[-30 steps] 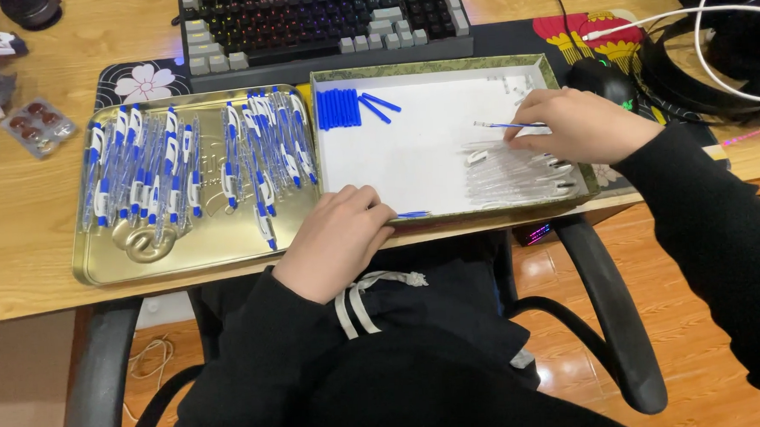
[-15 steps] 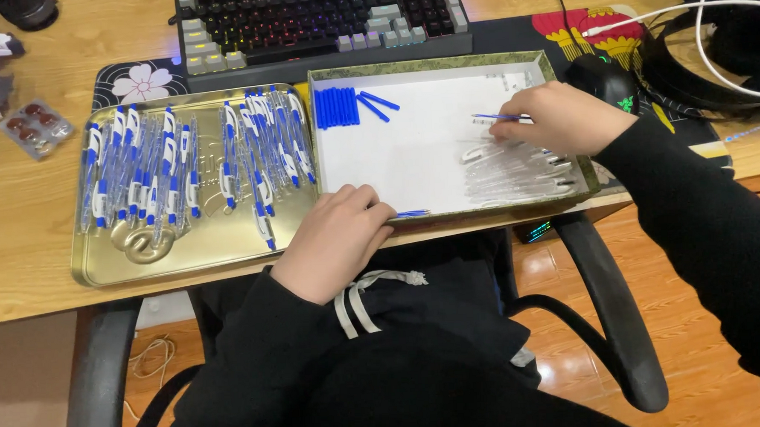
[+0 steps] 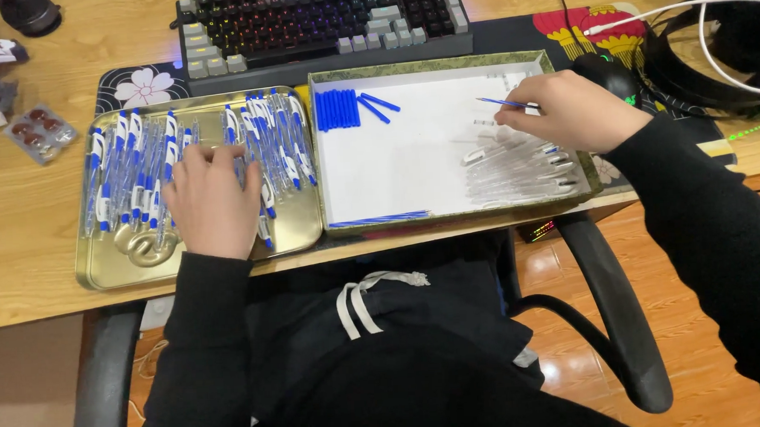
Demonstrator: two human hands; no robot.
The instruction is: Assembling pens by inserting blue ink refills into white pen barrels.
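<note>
Blue and thin, a pen refill (image 3: 502,103) is pinched between the fingertips of the right hand (image 3: 574,111), its free end pointing toward nine o'clock over the white-lined box tray (image 3: 412,165); it looks light and a little springy, so a pinch near the middle probably suits it best; at six o'clock from that hand lies a heap of clear pen barrels (image 3: 515,169), likely slick and apt to roll; at ten o'clock in the same tray sits a neat row of blue caps (image 3: 336,109), and more refills (image 3: 380,219) lie along the near edge; the left hand (image 3: 213,199) rests flat with fingers spread and loose, gripping nothing, on the assembled blue-and-white pens (image 3: 139,164) that fill the gold metal tray (image 3: 135,271); at twelve o'clock beyond both trays stands a backlit keyboard (image 3: 324,19); a computer mouse (image 3: 609,74) lies just past the right hand.
</note>
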